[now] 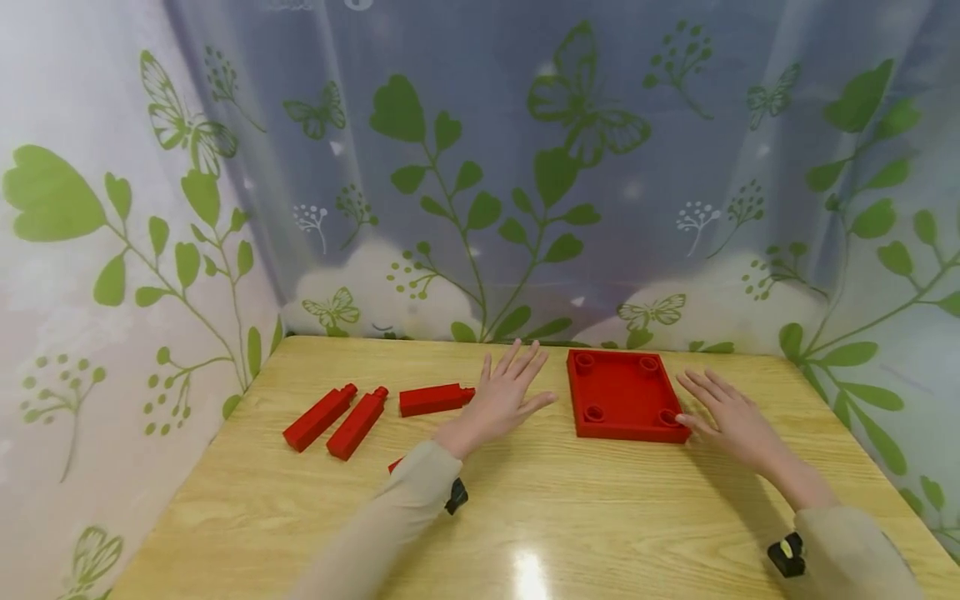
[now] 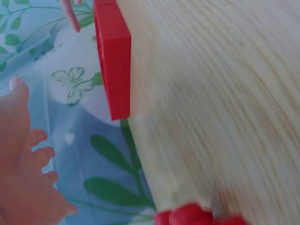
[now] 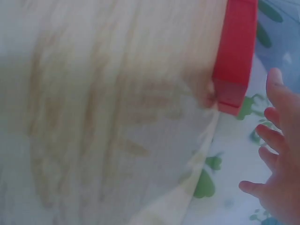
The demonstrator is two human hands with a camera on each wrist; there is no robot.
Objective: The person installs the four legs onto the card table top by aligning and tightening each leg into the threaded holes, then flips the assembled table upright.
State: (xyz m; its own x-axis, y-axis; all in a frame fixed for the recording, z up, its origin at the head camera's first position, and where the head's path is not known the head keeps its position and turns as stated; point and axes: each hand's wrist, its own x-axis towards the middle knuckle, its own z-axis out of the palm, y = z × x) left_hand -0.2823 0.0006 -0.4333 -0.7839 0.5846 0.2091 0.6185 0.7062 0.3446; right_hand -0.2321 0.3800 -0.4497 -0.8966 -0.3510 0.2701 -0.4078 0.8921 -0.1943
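Your left grip [image 1: 498, 408] and right grip [image 1: 729, 423] are spread wide, holding nothing, with the tray [image 1: 624, 398] at the left's three o'clock and a bar [image 1: 431, 402] at its nine, so a careless sideways sweep could knock either.

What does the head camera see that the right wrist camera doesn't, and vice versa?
Only the head view: the left hand, the red bars and the inside of the red tray.
Only the right wrist view: a low, close look at the outside of the tray's corner.
Both: the right hand, the tray, the tabletop and the patterned curtain.
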